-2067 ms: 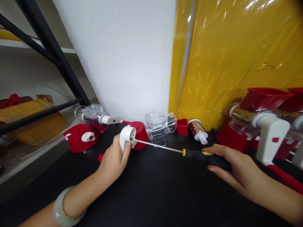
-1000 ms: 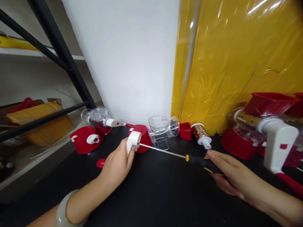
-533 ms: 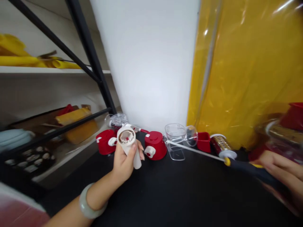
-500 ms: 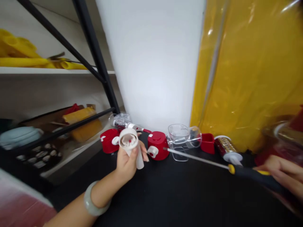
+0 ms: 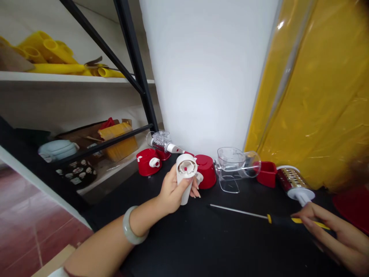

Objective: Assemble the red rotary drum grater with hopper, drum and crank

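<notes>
My left hand (image 5: 170,189), with a pale bangle on its wrist, is closed around a white plastic part (image 5: 186,167). Its round hollow end faces up toward me, with a small red piece inside. At the right, my right hand (image 5: 331,231) grips the black-and-yellow handle of a long screwdriver (image 5: 239,211). The thin metal shaft points left, its tip apart from the white part. Just behind my left fingers is a red plastic housing (image 5: 206,171) with a white knob. A metal grater drum (image 5: 295,181) with a white stem lies behind my right hand.
Along the back of the black table (image 5: 225,246) are another red housing (image 5: 147,161), a grater assembly (image 5: 161,143), a clear plastic hopper (image 5: 230,158) and a red square piece (image 5: 266,174). A black-framed shelf (image 5: 127,79) stands left; yellow sheeting (image 5: 325,96) hangs right.
The view has shifted left, so things appear further right. The screwdriver tip has dropped lower in view, away from the red housing. Both hands keep their holds.
</notes>
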`<state>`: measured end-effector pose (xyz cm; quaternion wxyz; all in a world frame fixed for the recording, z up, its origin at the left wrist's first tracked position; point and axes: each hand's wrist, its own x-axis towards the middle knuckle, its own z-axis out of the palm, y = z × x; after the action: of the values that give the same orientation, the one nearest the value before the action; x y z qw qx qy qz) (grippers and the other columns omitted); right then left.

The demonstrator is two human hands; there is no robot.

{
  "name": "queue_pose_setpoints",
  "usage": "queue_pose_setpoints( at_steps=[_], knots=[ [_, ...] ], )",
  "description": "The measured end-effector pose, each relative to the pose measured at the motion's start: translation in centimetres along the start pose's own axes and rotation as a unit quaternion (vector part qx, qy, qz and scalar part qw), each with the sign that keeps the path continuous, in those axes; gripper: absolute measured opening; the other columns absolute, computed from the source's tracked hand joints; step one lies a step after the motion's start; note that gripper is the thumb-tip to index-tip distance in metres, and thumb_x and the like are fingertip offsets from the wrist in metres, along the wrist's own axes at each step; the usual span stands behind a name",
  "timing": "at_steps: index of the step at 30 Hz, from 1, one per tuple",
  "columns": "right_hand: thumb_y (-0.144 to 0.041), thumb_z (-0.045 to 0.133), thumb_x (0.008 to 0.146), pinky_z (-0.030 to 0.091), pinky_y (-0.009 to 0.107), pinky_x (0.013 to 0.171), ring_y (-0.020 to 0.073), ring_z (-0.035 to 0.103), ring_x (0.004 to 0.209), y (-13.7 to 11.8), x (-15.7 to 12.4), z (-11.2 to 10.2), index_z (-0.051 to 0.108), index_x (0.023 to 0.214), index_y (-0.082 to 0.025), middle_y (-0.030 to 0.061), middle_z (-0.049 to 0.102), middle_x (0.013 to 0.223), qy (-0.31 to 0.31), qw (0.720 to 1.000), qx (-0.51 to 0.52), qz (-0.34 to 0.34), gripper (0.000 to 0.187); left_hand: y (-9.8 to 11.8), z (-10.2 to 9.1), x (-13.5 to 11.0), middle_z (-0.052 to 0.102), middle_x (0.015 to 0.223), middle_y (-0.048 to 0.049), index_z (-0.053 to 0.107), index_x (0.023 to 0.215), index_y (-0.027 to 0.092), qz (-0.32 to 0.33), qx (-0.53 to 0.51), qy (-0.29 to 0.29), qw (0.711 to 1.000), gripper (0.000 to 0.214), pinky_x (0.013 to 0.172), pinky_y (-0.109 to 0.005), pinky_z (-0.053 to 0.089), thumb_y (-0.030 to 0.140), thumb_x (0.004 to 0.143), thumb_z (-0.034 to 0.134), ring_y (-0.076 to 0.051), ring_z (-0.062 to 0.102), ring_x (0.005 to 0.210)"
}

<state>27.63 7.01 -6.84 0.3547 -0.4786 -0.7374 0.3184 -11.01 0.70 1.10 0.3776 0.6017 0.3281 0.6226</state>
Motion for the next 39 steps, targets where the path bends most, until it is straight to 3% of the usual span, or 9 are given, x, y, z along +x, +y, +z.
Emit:
queue_pose_setpoints(
  at_steps=[5, 10, 13, 15, 20, 27, 31, 35, 39],
  knots=[
    [-0.06, 0.052, 0.086, 0.044, 0.026, 0.051, 0.015, 0.048, 0.055, 2.8, 0.2, -0.3, 0.059, 0.082, -0.028, -0.0004, 0.05, 0.066, -0.075, 0.996, 0.03, 0.043, 0.032, -0.1, -0.1, 0.2, 0.063, 0.073, -0.001, 0.051, 0.104, 0.015, -0.01, 0.011, -0.004, 1.0, 0.031, 0.048, -0.023, 0.054, 0.041, 0.091, 0.061, -0.014, 0.066, 0.053],
    [-0.059, 0.047, 0.09, 0.044, 0.027, 0.045, 0.0153, 0.05, 0.051, 2.2, 0.4, -0.1, 0.06, 0.1, -0.031, 0.0001, 0.054, 0.066, -0.105, 0.993, 0.024, 0.048, 0.033, -0.3, 0.1, 0.2, 0.061, 0.071, 0.0007, 0.05, 0.106, 0.015, -0.005, 0.027, 0.004, 1.0, 0.029, 0.048, -0.024, 0.054, 0.039, 0.093, 0.058, -0.013, 0.064, 0.052],
    [-0.056, 0.059, 0.084, 0.056, 0.03, 0.067, 0.0194, 0.066, 0.076, 1.1, 0.8, -0.1, 0.06, 0.116, -0.031, 0.0043, 0.069, 0.096, -0.103, 0.993, -0.051, -0.013, 0.04, 0.1, 0.1, 0.4, 0.06, 0.069, 0.0027, 0.048, 0.109, 0.016, 0.03, 0.057, 0.057, 0.996, 0.033, 0.044, -0.024, 0.052, 0.043, 0.092, 0.058, -0.011, 0.06, 0.046],
    [-0.054, 0.066, 0.08, 0.054, 0.034, 0.088, 0.0235, 0.066, 0.1, 0.2, 0.9, -0.1, 0.061, 0.119, -0.031, 0.0056, 0.067, 0.115, -0.108, 0.985, -0.12, -0.058, 0.045, 0.7, -0.2, 0.8, 0.059, 0.067, 0.0034, 0.051, 0.101, 0.017, 0.062, 0.111, 0.116, 0.985, 0.03, 0.044, -0.023, 0.049, 0.044, 0.09, 0.059, -0.01, 0.056, 0.043],
    [-0.042, 0.055, 0.089, 0.051, 0.039, 0.092, 0.0225, 0.064, 0.101, -2.7, 1.1, -0.3, 0.064, 0.107, -0.022, 0.0091, 0.066, 0.107, -0.155, 0.944, -0.264, -0.125, 0.028, 2.1, -1.8, 2.5, 0.059, 0.056, 0.0034, 0.053, 0.074, 0.018, 0.035, 0.328, 0.206, 0.921, 0.027, 0.051, -0.024, 0.047, 0.038, 0.08, 0.07, -0.013, 0.058, 0.049],
    [-0.018, 0.06, 0.076, 0.054, 0.041, 0.083, 0.0261, 0.067, 0.093, -5.2, 1.2, -1.7, 0.066, 0.095, -0.017, 0.0123, 0.066, 0.104, -0.189, 0.85, -0.477, -0.119, 0.021, 2.0, -3.5, 3.4, 0.056, 0.061, 0.0048, 0.055, 0.096, 0.019, -0.058, 0.367, 0.071, 0.926, 0.03, 0.051, -0.026, 0.044, 0.047, 0.087, 0.057, -0.014, 0.055, 0.048],
    [-0.01, 0.063, 0.07, 0.056, 0.044, 0.072, 0.0329, 0.071, 0.084, -6.1, 0.5, -3.1, 0.069, 0.091, -0.013, 0.0158, 0.071, 0.092, -0.181, 0.834, -0.514, -0.088, 0.023, 3.3, -4.2, 2.1, 0.057, 0.065, 0.0038, 0.052, 0.107, 0.019, -0.053, 0.399, 0.039, 0.915, 0.035, 0.049, -0.026, 0.045, 0.049, 0.089, 0.053, -0.015, 0.056, 0.049],
    [-0.014, 0.069, 0.071, 0.054, 0.04, 0.07, 0.0317, 0.071, 0.081, -11.0, 0.2, -2.9, 0.069, 0.094, -0.014, 0.0158, 0.071, 0.089, -0.16, 0.839, -0.509, -0.107, 0.022, 5.0, -5.3, 0.6, 0.058, 0.072, 0.0029, 0.049, 0.111, 0.02, -0.061, 0.373, 0.056, 0.924, 0.038, 0.048, -0.026, 0.048, 0.049, 0.087, 0.055, -0.015, 0.059, 0.051],
    [-0.04, 0.051, 0.093, 0.049, 0.038, 0.088, 0.0252, 0.065, 0.097, -19.3, 2.0, 1.1, 0.063, 0.105, -0.017, 0.0143, 0.067, 0.107, -0.128, 0.864, -0.447, -0.194, 0.029, 6.8, -5.3, -1.3, 0.058, 0.07, 0.0032, 0.051, 0.112, 0.02, -0.078, 0.374, 0.036, 0.923, 0.04, 0.045, -0.025, 0.047, 0.049, 0.084, 0.057, -0.015, 0.058, 0.048]
  ],
)
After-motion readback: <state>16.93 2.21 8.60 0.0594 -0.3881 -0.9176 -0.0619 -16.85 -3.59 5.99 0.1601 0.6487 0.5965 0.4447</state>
